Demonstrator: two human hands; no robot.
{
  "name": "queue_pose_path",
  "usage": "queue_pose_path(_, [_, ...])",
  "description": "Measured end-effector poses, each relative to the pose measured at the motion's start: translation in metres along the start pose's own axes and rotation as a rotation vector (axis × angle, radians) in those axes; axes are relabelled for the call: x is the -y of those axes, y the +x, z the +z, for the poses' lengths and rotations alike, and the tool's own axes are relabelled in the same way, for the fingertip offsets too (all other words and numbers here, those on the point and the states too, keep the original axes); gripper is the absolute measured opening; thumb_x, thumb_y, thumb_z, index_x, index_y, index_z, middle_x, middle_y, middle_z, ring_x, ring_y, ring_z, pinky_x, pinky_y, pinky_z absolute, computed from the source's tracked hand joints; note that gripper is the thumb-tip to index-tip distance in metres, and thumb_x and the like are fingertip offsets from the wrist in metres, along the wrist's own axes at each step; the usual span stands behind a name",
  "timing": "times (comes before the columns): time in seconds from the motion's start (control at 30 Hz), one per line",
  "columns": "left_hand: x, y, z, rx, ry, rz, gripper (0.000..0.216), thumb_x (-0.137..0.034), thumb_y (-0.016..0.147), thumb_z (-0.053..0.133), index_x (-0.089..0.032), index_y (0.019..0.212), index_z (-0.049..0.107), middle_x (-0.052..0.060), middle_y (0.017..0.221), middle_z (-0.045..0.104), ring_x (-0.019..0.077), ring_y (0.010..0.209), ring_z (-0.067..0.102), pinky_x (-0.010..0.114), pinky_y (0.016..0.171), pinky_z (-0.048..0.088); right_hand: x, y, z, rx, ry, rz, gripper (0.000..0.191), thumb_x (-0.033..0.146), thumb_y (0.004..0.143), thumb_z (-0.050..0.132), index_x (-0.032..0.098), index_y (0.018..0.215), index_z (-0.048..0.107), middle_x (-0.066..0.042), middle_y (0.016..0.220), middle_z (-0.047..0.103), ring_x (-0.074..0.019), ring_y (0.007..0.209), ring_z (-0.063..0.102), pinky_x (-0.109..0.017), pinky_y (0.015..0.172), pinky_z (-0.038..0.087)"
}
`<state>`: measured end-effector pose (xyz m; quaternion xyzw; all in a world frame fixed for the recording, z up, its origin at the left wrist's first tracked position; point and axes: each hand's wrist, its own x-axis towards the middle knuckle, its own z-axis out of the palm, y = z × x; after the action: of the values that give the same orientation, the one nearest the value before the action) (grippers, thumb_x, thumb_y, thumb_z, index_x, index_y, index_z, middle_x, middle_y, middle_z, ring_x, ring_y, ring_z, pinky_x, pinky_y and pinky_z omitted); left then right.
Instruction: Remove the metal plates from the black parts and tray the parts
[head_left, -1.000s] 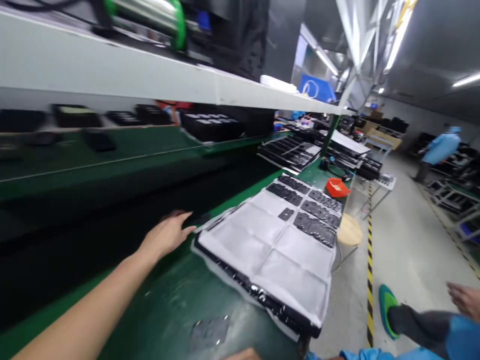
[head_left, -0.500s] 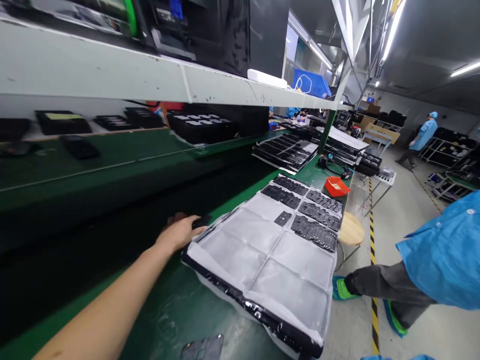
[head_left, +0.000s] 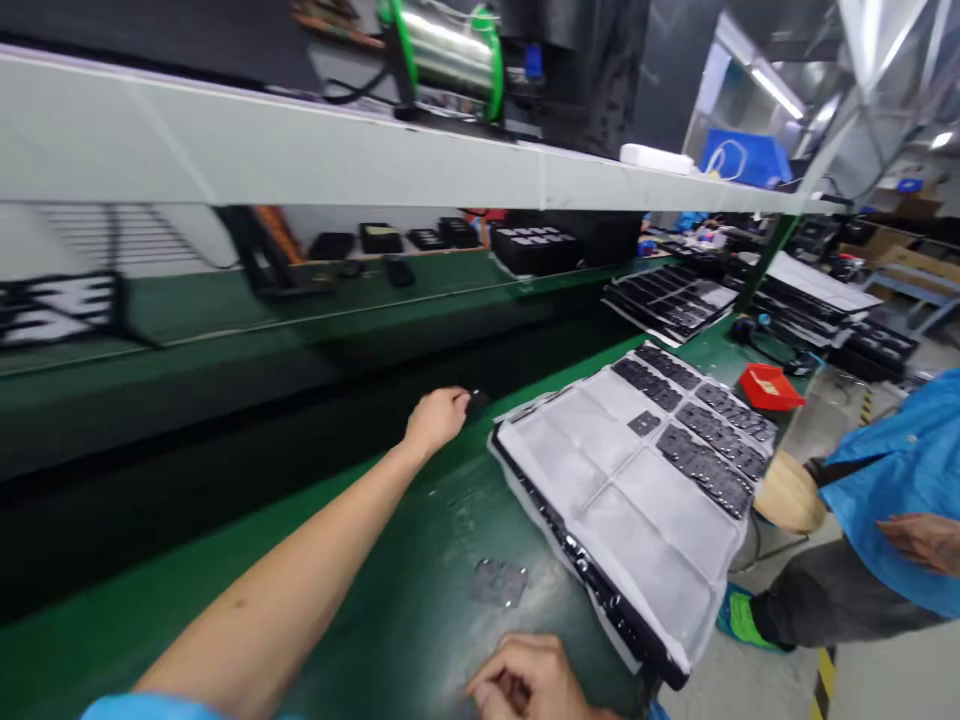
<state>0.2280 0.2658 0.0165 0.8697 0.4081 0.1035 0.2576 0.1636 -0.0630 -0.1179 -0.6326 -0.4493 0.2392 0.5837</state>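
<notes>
My left hand (head_left: 439, 420) reaches over the dark conveyor channel beyond the bench edge. Its fingers are closed on a small black flat part (head_left: 478, 399), blurred against the dark background. Near the bottom of the view is my right hand (head_left: 531, 678), fingers curled and pinched; whatever they hold, if anything, is hidden. A thin dark plate (head_left: 501, 583) lies flat on the green bench just above it. To the right of both hands sits a white-lined tray (head_left: 600, 440), its far compartments filled with rows of black plates (head_left: 705, 468). One single plate (head_left: 643, 424) lies in an otherwise bare compartment.
A red bin (head_left: 769, 388) stands past the tray's far right corner. More stacked trays (head_left: 667, 300) lie farther along the bench. Overhead runs a pale shelf (head_left: 300, 155) holding a wire spool (head_left: 446, 55). A person in a blue smock (head_left: 900, 480) stands at right beside a round stool (head_left: 789, 492).
My view has swung left, and my right hand has come into sight at the bottom. My left hand still grips the black part, now farther from the tray. The person's hand now shows.
</notes>
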Motion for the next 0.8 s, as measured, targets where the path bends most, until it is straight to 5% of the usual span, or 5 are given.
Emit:
queue_pose_path(0.2, [-0.002, -0.147, -0.046, 0.009, -0.297, 0.022, 0.037, -0.049, 0.093, 0.056, -0.017, 0.095, 0.075, 0.006, 0.090, 0.079, 0.0223, 0.077, 0.073, 0.029, 0.066, 0.057, 0.035, 0.002, -0.028, 0.023, 0.095, 0.099, 0.017, 0.029, 0.094, 0.063, 0.018, 0.097, 0.076, -0.003, 0.077, 0.069, -0.0171, 0.070, 0.065, -0.025, 0.064, 0.049])
queue_pose_path(0.4, [-0.029, -0.279, -0.060, 0.054, -0.804, -0.070, 0.033, -0.050, 0.084, 0.072, -0.017, 0.089, 0.066, 0.003, 0.083, 0.071, 0.0150, 0.061, 0.064, 0.027, 0.058, 0.055, 0.081, 0.018, -0.035, 0.081, 0.418, 0.110, 0.046, 0.037, 0.096, 0.071, 0.022, 0.137, 0.058, -0.007, 0.109, 0.068, -0.0152, 0.076, 0.064, -0.026, 0.067, 0.054])
queue_pose_path(0.5, [-0.032, -0.317, -0.055, 0.113, -0.745, -0.075, 0.030, -0.048, 0.089, 0.066, -0.018, 0.088, 0.068, 0.003, 0.079, 0.068, 0.0167, 0.068, 0.061, 0.025, 0.057, 0.052, 0.107, 0.030, -0.043, 0.090, 0.395, 0.038, 0.047, 0.037, 0.098, 0.070, 0.023, 0.140, 0.057, -0.008, 0.114, 0.067, -0.0152, 0.079, 0.064, -0.027, 0.069, 0.054])
queue_pose_path(0.63, [-0.026, -0.346, -0.036, -0.005, -0.612, -0.043, 0.025, -0.042, 0.095, 0.062, -0.020, 0.088, 0.071, 0.003, 0.080, 0.070, 0.0184, 0.075, 0.063, 0.027, 0.066, 0.050, 0.127, 0.031, -0.045, 0.243, 0.277, 0.010, 0.019, 0.036, 0.100, 0.066, 0.019, 0.107, 0.072, -0.003, 0.087, 0.068, -0.0133, 0.067, 0.062, -0.025, 0.062, 0.052])
queue_pose_path(0.8, [-0.022, -0.372, 0.002, -0.058, -0.899, -0.111, 0.028, -0.046, 0.099, 0.058, -0.019, 0.094, 0.067, 0.004, 0.082, 0.071, 0.0179, 0.069, 0.066, 0.027, 0.061, 0.053, 0.126, 0.008, -0.034, 0.205, 0.326, 0.151, 0.029, 0.045, 0.102, 0.064, 0.017, 0.098, 0.068, 0.003, 0.061, 0.059, -0.0114, 0.051, 0.055, -0.022, 0.051, 0.046])
